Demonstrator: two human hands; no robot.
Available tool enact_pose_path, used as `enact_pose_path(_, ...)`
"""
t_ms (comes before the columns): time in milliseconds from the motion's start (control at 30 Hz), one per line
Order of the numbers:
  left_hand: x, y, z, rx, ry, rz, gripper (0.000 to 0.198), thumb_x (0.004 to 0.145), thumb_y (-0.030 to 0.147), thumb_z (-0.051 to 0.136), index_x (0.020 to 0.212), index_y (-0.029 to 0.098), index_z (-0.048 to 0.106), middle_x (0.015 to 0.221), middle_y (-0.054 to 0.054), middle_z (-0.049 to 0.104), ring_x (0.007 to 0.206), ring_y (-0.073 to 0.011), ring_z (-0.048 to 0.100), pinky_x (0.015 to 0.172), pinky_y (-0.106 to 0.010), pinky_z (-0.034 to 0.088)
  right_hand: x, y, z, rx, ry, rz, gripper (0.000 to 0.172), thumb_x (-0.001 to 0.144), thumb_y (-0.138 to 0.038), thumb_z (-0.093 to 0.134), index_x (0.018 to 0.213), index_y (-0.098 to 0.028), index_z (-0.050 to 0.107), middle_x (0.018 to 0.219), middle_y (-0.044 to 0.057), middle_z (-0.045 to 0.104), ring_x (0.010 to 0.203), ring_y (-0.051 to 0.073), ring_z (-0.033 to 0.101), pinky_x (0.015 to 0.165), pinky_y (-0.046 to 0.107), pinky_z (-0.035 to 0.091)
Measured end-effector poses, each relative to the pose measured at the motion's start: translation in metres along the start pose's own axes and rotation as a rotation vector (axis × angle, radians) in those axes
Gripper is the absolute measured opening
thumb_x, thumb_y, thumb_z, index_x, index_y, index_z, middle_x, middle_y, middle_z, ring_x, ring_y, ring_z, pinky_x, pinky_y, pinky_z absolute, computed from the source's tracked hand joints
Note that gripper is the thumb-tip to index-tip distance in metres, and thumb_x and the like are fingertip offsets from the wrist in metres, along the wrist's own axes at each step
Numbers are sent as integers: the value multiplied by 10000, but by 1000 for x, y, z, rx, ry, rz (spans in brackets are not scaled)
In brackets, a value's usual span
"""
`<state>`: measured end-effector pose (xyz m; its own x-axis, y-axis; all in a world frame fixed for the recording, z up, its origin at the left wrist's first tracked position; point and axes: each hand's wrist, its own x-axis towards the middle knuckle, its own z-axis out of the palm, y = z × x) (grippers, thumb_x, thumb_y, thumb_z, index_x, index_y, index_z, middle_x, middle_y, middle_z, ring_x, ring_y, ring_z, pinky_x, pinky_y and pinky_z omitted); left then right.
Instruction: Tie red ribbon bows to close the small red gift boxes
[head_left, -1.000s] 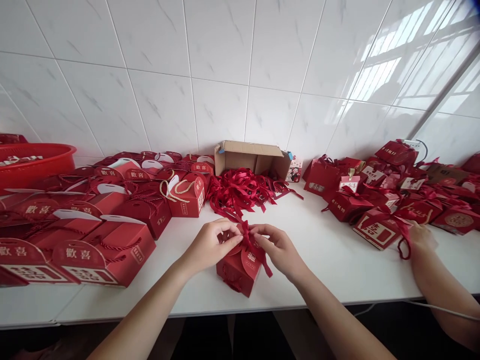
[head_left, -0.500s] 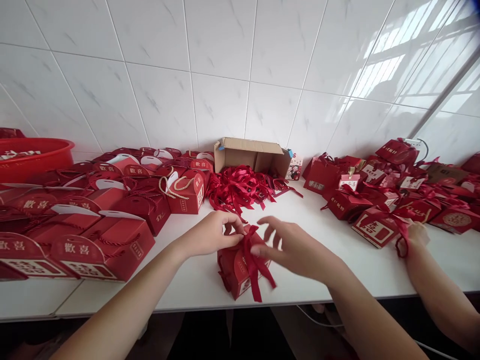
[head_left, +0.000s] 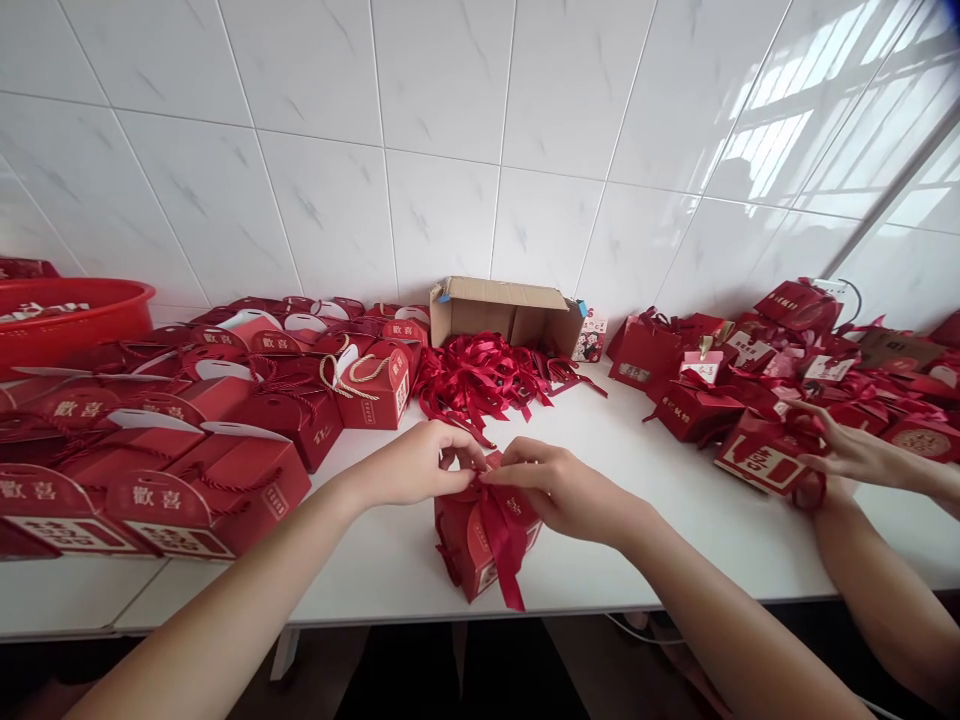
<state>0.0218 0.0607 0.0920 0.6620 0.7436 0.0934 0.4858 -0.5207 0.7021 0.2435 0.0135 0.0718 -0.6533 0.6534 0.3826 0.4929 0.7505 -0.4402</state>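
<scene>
In front of me a small red gift box (head_left: pixel 466 545) stands near the table's front edge. A dark red satin ribbon (head_left: pixel 504 540) lies over its top, one tail hanging down the near side. My left hand (head_left: pixel 435 462) pinches the ribbon at the top of the box from the left. From the right, my right hand (head_left: pixel 551 485) has thumb and fingers pressed together on the same ribbon, close to the left fingertips. The exact spot between the fingertips is partly hidden.
Behind the box lies a heap of red ribbons (head_left: pixel 487 375) spilling from a cardboard box (head_left: pixel 506 292). Rows of red gift boxes (head_left: pixel 247 490) fill the left, beside a red basin (head_left: pixel 112 315). At right, a co-worker's hands (head_left: pixel 855 450) handle another ribboned box (head_left: pixel 765 455).
My right hand has moved left and closed on the ribbon, where its fingers were spread before. My left hand has stayed at the box top. The co-worker's second hand has appeared at right.
</scene>
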Motion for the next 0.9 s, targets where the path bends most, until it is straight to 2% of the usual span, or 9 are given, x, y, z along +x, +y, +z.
enact_pose_path(67,0,-3,-2,11,12,-3,190,728,187,562,806,215,734,755,10,687,611,-129,517,536,-231,381,-1,1,3,-18,-14,-34,480,870,-38,397,1176,-260,694,1006,91,632,806,175,603,665,293,533)
enact_pose_path(200,0,-5,-4,19,25,-7,150,729,180,545,794,202,679,730,12,639,590,-126,492,525,-230,375,-1,5,7,8,16,-80,434,869,-50,459,1105,-284,739,1033,97,615,881,203,598,737,330,545)
enact_pose_path(400,-4,4,-1,21,-143,42,57,756,193,555,775,210,605,748,11,595,637,-145,516,568,-233,421,-3,10,8,64,31,-88,325,895,-127,534,1069,-295,752,987,86,572,908,208,599,768,348,551)
enact_pose_path(500,-3,6,1,58,-164,56,42,748,181,555,749,221,565,806,-1,547,736,-172,526,644,-244,445,-3,12,9,89,40,-118,301,906,-144,539,1061,-288,753,982,80,546,919,201,586,800,351,552)
enact_pose_path(600,-1,3,2,87,-189,85,61,755,176,556,732,230,571,943,-22,528,944,-211,533,830,-283,464,-4,14,10,90,38,-134,302,915,-146,530,1051,-290,757,958,72,508,903,190,565,800,334,549)
enact_pose_path(700,1,-2,2,39,-202,134,86,800,212,544,808,245,623,1132,-43,500,1135,-229,485,998,-323,412,-5,16,11,109,41,-134,298,912,-148,543,1055,-297,758,932,60,467,871,181,541,768,318,544)
enact_pose_path(800,3,-7,2,-34,-207,145,145,801,186,494,815,243,626,1160,-48,504,1179,-233,469,1019,-333,404,-5,19,13,151,44,-136,304,905,-141,562,1073,-308,752,924,49,441,864,175,523,767,316,538)
enact_pose_path(900,4,-9,1,-52,-214,133,163,740,125,439,740,229,564,1085,-40,546,1126,-238,498,947,-337,448,-4,20,16,181,45,-153,322,903,-116,557,1095,-293,746,906,48,427,877,178,508,782,320,529)
